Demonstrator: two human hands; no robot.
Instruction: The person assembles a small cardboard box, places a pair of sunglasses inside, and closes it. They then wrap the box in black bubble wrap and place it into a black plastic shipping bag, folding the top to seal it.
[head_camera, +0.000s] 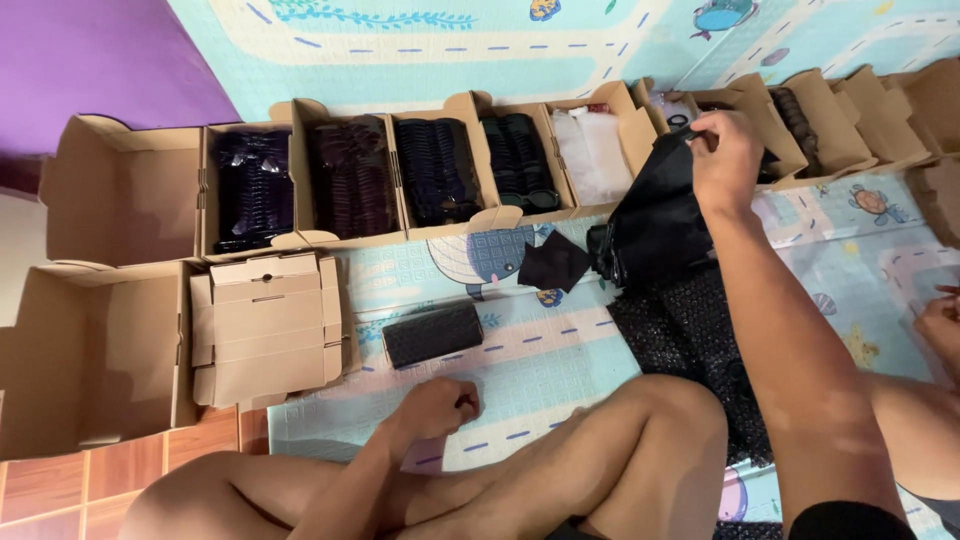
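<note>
In the head view the right hand (725, 158), at two o'clock, has its fingers pinching the top edge of a black pouch (655, 225) held over black bubble wrap (690, 340) near the row of cardboard boxes (440, 170). The left hand (438, 407), at six o'clock, rests on the play mat (540, 370) with fingers curled together, just below a black glasses case (432, 334).

The single head camera is looking steeply down from above the seated person, facing forward over the crossed legs, sitting close, with the cardboard boxes (350, 180) running just beyond the fingers (705, 130).
</note>
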